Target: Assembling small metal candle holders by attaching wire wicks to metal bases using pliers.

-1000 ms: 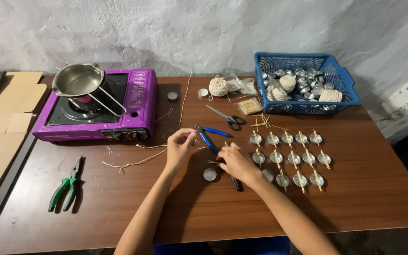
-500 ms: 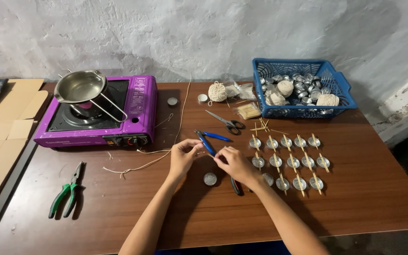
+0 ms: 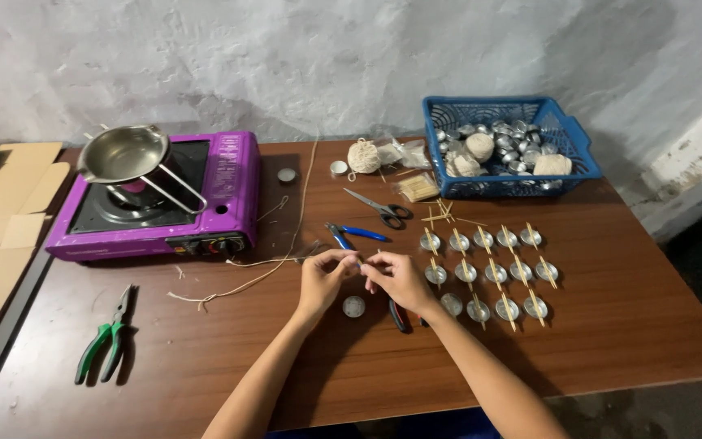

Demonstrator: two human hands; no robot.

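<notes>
Two hands meet above the middle of the wooden table (image 3: 205, 358): the left hand (image 3: 322, 280) and right hand (image 3: 396, 276) each pinch the pale string (image 3: 266, 268) between fingertips, so the short length between them stays taut. Just near of them lies one small metal cup (image 3: 353, 306), while to the right stand rows of cups with sticks (image 3: 489, 268) laid across, seemingly to keep wicks centred. Green pliers (image 3: 106, 341) rest well apart at left.
</notes>
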